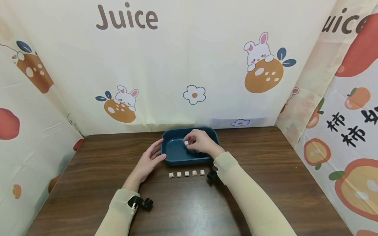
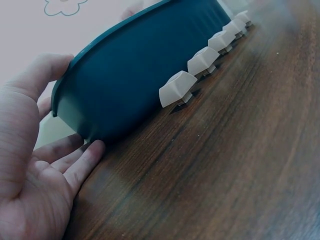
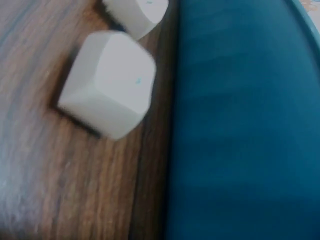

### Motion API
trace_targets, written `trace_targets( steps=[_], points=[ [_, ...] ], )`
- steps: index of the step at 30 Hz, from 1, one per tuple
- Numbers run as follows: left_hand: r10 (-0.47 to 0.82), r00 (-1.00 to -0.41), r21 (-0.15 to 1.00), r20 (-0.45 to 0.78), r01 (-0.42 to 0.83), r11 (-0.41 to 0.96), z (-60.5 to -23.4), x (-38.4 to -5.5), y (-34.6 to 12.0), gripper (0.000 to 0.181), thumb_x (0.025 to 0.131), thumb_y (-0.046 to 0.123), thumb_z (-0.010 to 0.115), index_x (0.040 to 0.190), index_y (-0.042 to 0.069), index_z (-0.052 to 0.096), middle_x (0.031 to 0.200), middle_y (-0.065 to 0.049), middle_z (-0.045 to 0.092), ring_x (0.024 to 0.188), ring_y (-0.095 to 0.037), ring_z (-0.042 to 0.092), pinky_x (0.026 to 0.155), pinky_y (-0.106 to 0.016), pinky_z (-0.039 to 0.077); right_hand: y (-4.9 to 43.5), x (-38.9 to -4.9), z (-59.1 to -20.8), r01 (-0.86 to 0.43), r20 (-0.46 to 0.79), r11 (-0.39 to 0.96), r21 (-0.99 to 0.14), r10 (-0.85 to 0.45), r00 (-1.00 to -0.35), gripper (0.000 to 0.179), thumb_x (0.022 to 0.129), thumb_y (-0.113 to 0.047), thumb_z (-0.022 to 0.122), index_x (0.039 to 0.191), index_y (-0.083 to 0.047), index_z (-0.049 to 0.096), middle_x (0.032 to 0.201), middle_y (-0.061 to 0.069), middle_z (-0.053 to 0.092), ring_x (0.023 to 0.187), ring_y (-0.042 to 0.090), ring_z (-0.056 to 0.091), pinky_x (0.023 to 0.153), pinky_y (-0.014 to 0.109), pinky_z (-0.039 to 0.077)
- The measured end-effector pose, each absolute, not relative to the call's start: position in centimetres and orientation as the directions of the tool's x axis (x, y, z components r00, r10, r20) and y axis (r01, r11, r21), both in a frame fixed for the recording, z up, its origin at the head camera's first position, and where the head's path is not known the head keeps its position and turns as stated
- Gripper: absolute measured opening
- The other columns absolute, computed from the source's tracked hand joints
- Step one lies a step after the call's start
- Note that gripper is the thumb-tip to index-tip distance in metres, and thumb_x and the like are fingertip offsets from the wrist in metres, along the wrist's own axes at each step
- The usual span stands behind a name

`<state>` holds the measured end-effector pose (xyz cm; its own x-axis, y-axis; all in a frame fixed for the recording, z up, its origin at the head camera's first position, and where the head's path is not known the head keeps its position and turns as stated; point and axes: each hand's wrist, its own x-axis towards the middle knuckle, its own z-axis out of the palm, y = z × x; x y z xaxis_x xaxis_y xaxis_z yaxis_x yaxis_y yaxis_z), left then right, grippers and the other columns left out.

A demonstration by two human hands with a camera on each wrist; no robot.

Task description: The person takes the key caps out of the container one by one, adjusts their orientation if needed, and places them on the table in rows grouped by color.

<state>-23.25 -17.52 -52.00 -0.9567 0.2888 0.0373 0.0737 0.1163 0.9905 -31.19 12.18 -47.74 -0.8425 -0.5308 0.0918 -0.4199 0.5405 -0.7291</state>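
Inside the dark blue tray (image 1: 177,160), my right hand (image 1: 202,142) pinches a white keycap (image 1: 186,143) between thumb and fingertips. My left hand (image 1: 150,160) is at the tray's left end, its thumb at the rim near the front corner and its fingers spread along the side. In the left wrist view, fingertips (image 2: 92,150) touch low on the tray wall (image 2: 125,85). Several off-white keycaps (image 1: 187,174) stand in a row on the table in front of the tray. The right wrist view shows one keycap (image 3: 112,82) close beside the tray wall (image 3: 240,125); the right hand is out of that view.
The tray stands on a dark wood table (image 1: 103,170), near its back edge. Behind it hangs a printed cloth (image 1: 165,65), with more printed cloth (image 1: 342,131) along the right side. Each wrist wears a small black camera (image 1: 140,201).
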Motion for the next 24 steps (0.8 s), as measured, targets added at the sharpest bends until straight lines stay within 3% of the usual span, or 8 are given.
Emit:
trace_targets(
  steps=[11, 24],
  points=[
    [0.295, -0.955, 0.99, 0.032, 0.07, 0.12, -52.3, -23.2, -17.8, 0.072, 0.108, 0.026, 0.073, 0.171, 0.026, 0.038, 0.176, -0.015, 0.033, 0.16, -0.041, 0.035, 0.126, -0.059, 0.035, 12.4, -30.2, -45.5, -0.451, 0.194, 0.519, -0.726, -0.475, -0.859, 0.021, 0.096, -0.012, 0.086, 0.117, -0.009, 0.084, 0.104, 0.0, 0.074, 0.09, 0.012, 0.072, 0.085, 0.035, 0.064],
    [0.282, -0.958, 0.987, 0.046, 0.087, 0.135, -52.3, -23.4, -17.7, 0.069, 0.108, 0.025, 0.073, 0.17, 0.029, 0.04, 0.175, -0.012, 0.035, 0.159, -0.037, 0.037, 0.125, -0.053, 0.035, 12.0, -23.8, -44.4, -0.444, 0.272, 0.415, -0.794, -0.412, -0.87, 0.023, 0.091, -0.014, 0.092, 0.112, -0.01, 0.084, 0.097, -0.006, 0.076, 0.087, 0.011, 0.071, 0.08, 0.031, 0.063]
  ],
)
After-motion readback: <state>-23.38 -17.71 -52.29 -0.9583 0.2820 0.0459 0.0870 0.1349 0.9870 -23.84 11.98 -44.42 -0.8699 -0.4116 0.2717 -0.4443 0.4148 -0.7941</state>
